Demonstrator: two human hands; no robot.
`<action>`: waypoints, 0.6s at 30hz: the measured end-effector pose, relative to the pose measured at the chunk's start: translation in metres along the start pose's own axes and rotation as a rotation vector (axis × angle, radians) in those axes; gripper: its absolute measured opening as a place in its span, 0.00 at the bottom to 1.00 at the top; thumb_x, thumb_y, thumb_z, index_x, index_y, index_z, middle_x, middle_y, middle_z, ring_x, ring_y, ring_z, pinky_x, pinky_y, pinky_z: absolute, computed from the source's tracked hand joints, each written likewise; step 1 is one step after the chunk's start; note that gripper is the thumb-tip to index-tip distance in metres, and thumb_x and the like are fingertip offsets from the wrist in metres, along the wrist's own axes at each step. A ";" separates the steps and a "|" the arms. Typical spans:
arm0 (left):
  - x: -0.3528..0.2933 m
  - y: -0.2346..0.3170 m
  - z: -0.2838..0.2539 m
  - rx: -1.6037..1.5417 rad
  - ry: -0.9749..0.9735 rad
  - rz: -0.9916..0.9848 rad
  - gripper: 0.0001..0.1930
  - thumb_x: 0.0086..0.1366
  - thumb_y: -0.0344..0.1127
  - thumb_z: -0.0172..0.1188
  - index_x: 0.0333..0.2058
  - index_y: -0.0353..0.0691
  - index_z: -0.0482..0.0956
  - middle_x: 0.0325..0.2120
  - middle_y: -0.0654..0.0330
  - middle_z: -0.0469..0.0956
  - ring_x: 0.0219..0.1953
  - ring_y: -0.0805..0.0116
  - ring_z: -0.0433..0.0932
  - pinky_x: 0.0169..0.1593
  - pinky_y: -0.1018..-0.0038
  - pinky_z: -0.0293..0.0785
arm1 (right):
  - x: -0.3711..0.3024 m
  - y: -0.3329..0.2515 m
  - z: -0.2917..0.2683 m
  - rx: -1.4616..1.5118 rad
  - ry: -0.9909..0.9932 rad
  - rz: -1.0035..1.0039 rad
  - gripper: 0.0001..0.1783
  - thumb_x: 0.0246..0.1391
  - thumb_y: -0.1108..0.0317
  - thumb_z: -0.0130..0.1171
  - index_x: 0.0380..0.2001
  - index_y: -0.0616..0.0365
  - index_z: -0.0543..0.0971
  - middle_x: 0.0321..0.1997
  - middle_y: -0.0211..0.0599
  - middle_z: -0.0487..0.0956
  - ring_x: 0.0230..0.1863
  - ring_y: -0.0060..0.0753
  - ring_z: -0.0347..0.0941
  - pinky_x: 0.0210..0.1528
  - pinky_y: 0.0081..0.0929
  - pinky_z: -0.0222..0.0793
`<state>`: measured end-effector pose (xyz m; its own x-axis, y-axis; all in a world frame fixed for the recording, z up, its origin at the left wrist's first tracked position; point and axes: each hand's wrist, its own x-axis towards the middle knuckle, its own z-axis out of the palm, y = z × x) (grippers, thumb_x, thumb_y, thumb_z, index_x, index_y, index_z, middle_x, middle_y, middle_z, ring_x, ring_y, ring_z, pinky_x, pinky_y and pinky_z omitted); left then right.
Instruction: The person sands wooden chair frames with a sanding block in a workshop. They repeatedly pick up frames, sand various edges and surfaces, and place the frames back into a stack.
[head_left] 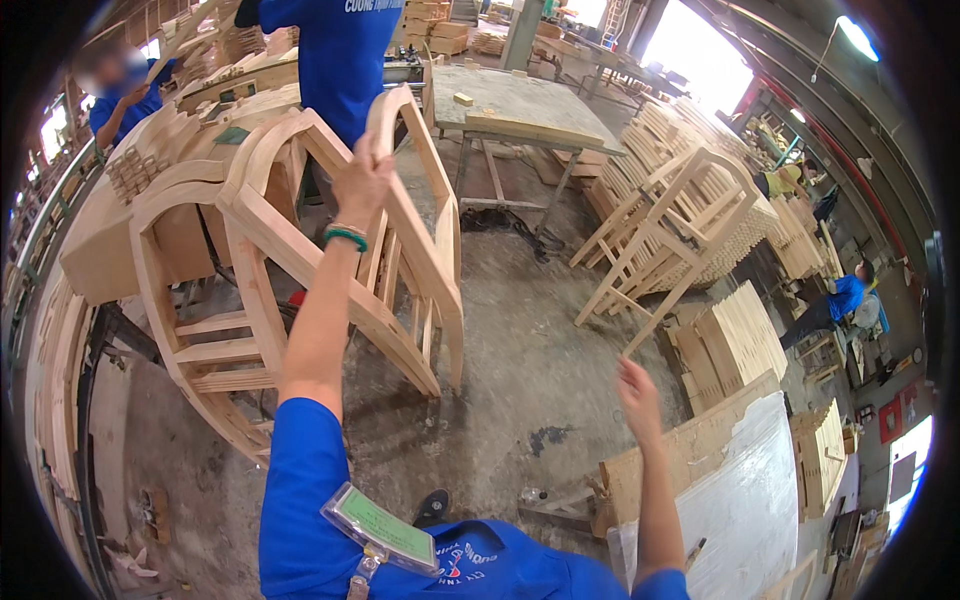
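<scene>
One arched wooden frame (424, 246) beside me on the floor (520, 350), probably stiff, lightish; best held near the top. My left hand (363, 182) touches there, can't tell if gripping; right hand (638, 397)'s empty, fingers loose.

Your head-worn fisheye, the left of a pair, looks down and ahead from just above your blue shirt (535, 570), taking in your left hand (362, 185) and right hand (638, 396) nearby, the workshop floor (525, 320) stretching beyond.
</scene>
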<state>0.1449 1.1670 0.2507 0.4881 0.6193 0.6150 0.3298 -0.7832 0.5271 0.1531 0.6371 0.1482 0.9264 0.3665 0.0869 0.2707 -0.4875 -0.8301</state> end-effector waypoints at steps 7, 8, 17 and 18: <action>-0.163 0.167 -0.037 -0.329 -0.196 0.129 0.37 0.56 0.40 0.63 0.62 0.36 0.58 0.31 0.46 0.81 0.35 0.52 0.81 0.37 0.64 0.76 | 0.068 -0.118 0.107 -0.022 0.087 -0.474 0.40 0.47 0.66 0.66 0.64 0.55 0.62 0.61 0.49 0.66 0.60 0.41 0.65 0.53 0.32 0.69; -0.186 0.166 -0.050 -0.450 -0.210 0.276 0.38 0.57 0.39 0.63 0.63 0.36 0.57 0.35 0.48 0.80 0.36 0.56 0.81 0.40 0.66 0.76 | 0.066 -0.123 0.110 0.024 0.171 -0.530 0.39 0.46 0.67 0.66 0.62 0.57 0.63 0.59 0.50 0.68 0.58 0.41 0.67 0.52 0.32 0.69; -0.334 0.056 0.131 -1.178 -0.909 -0.726 0.42 0.65 0.55 0.53 0.68 0.39 0.44 0.65 0.51 0.56 0.67 0.63 0.54 0.67 0.65 0.50 | -0.132 -0.041 0.049 0.037 0.052 -0.099 0.28 0.46 0.73 0.63 0.53 0.59 0.71 0.41 0.35 0.78 0.39 0.26 0.73 0.43 0.24 0.70; -0.345 0.056 0.153 -1.135 -1.037 -0.804 0.46 0.63 0.64 0.50 0.68 0.42 0.43 0.67 0.49 0.49 0.69 0.60 0.48 0.68 0.60 0.47 | -0.152 -0.036 0.046 0.001 0.032 -0.084 0.29 0.46 0.72 0.63 0.55 0.59 0.70 0.43 0.35 0.77 0.40 0.26 0.73 0.44 0.25 0.69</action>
<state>0.1187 0.9013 -0.0215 0.9241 0.1577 -0.3481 0.2673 0.3845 0.8836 -0.0092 0.6350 0.1395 0.9082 0.3808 0.1735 0.3476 -0.4555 -0.8196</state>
